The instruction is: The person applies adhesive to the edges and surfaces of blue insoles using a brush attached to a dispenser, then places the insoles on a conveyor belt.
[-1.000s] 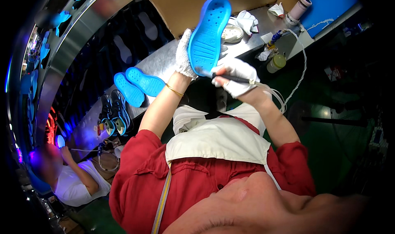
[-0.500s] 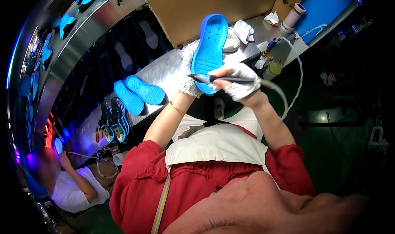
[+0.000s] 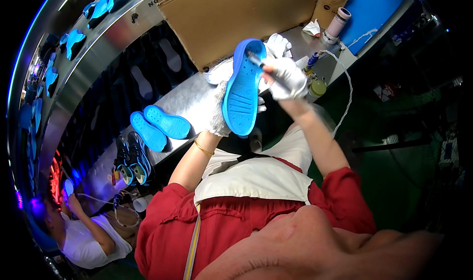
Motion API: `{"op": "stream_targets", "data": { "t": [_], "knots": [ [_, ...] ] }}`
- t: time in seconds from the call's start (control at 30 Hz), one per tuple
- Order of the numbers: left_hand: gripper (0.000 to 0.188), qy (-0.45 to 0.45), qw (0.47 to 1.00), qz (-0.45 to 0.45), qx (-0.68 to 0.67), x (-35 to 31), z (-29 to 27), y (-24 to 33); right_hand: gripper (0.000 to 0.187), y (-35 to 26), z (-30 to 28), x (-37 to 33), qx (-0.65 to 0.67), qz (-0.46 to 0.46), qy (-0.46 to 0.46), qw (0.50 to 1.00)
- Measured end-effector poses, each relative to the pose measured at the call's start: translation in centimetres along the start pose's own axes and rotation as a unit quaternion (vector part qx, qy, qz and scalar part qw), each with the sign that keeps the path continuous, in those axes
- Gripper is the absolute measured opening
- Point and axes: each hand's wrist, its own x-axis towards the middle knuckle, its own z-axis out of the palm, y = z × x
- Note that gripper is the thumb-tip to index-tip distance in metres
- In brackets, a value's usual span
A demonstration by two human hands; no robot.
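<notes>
A blue shoe sole is held upright over the table edge, its inner face with small holes and ridges turned toward me. My left hand, in a white glove, grips it from the left side and behind, with fingertips showing past its right edge. In my gloved right hand is a slim dark-handled brush, its tip against the sole's upper inner part. A white tube runs from near my right forearm up to the bench. The right fingers are partly blurred.
Two blue soles lie on the metal bench to the left, beside a pair of dark shoes. Cardboard stands behind. A pink bottle and a green-lidded jar are at the right. Another person works at far left.
The brush has moved from the sole's lower end up to its upper end, with my right hand shifting upward. The sole has come lower in view and its lower end now shows fully.
</notes>
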Motion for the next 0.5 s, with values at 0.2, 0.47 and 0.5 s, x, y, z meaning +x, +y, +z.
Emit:
{"op": "stream_targets", "data": {
  "t": [0.2, 0.47, 0.5],
  "knots": [
    [0.065, 0.113, 0.984, 0.103, 0.087, -0.3, -1.0, 1.6, 0.025, -4.6, -0.5, -2.8, 0.318, 0.255, -0.128, 0.904],
    [0.071, 0.060, 0.990, 0.045, 0.121, -0.8, -0.4, 1.3, 0.016, -0.6, -2.0, 3.4, 0.006, 0.007, -0.047, 0.999],
    [0.071, 0.075, 0.986, 0.065, 0.131, -0.9, -0.7, 1.5, 0.018, -1.1, -2.3, 3.3, 0.008, 0.006, -0.109, 0.994]
  ]
}}
